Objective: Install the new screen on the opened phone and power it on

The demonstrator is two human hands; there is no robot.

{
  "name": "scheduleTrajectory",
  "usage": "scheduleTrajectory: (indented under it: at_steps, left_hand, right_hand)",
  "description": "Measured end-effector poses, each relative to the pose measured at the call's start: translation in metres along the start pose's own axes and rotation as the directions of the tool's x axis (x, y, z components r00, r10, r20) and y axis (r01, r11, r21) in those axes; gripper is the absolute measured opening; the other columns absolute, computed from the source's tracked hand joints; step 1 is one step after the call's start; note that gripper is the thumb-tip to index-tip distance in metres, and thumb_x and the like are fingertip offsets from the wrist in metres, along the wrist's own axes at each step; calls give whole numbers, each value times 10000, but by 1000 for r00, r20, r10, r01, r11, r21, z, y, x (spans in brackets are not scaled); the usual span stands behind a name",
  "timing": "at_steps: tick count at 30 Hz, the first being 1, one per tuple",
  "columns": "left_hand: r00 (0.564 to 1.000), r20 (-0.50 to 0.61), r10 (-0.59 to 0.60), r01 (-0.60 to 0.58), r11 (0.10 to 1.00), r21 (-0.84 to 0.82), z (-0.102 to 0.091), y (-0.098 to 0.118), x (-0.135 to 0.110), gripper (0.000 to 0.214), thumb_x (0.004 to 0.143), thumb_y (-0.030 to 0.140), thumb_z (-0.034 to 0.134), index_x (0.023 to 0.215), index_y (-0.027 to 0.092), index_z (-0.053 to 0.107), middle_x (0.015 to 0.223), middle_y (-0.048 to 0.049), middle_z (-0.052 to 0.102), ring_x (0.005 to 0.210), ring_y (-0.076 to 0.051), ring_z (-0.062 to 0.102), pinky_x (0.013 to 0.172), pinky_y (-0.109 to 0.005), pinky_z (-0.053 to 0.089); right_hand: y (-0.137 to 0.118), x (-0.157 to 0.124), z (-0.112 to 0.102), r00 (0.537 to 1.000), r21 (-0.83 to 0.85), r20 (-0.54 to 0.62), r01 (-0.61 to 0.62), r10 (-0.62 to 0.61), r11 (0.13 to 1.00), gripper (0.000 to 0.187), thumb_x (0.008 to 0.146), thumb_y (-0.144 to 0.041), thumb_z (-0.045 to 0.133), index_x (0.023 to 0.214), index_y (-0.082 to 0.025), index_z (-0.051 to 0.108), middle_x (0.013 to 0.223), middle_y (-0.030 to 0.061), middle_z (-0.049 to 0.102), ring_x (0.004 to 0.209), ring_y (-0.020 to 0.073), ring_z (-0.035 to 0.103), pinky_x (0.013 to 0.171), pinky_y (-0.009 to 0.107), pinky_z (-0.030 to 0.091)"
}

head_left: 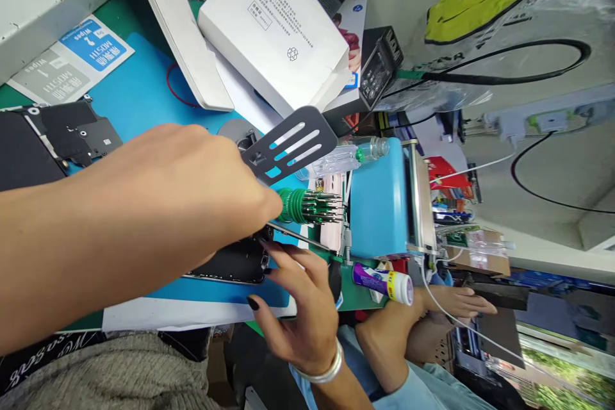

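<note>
My left hand [192,192] reaches in from the left, back toward the camera and fingers curled. It is closed on a dark metal plate [291,144] with three long slots, held above the blue mat [139,96]. Below it lies an opened phone [230,262], dark side up. A thin metal tool [302,238] sticks out past my fingertips; I cannot tell who holds it. Another person's hand [298,307], with dark nails and a silver bracelet, rests with fingers spread at the phone's edge. My right hand is out of sight.
A green stand of screwdriver bits [307,205], a clear bottle [346,157] and a light blue machine [379,198] stand past the phone. White boxes [273,25] are stacked behind. A purple tube [384,282] lies near the other person's second hand [456,301].
</note>
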State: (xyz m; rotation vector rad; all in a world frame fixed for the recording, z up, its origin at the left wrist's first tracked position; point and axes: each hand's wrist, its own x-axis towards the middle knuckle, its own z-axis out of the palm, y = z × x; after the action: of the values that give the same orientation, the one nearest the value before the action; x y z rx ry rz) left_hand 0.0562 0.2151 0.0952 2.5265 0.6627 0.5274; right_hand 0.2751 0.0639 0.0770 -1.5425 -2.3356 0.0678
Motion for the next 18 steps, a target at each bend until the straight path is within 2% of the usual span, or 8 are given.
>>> scheduleTrajectory:
  at_steps: [3,7,11,18]
  left_hand:
    - [997,73,-22,15,995,96,-2,1,3,76,754,213,556,685,201,585,510,23,444,424,-99,390,497,-251,334]
    - [988,63,-141,129,978,164,-1,0,8,96,772,210,523,764,211,619,555,26,504,486,-116,479,522,-245,354]
    - [993,-2,-119,119,991,68,0,-2,10,132,814,214,514,768,216,637,618,16,574,573,-135,552,597,-260,421]
    - [995,7,-104,104,994,32,0,0,10,182,826,210,494,677,194,597,592,10,562,572,-128,554,568,-239,410]
  right_hand:
    - [2,-5,0,999,-35,-38,-4,3,999,219,836,-205,611,1045,-179,552,1121,129,719,978,258,556,827,410,469]
    - [2,-1,-1,999,-102,35,29,-26,994,167,899,-297,560,1018,-181,555,1142,131,723,982,270,551,841,417,435]
    - [2,7,-3,995,-141,83,66,-55,988,172,934,-347,519,995,-190,548,1154,117,723,992,274,545,861,421,403]
    - [2,15,-7,991,-129,125,71,-55,989,161,941,-346,504,979,-191,529,1151,109,719,970,262,542,846,410,384]
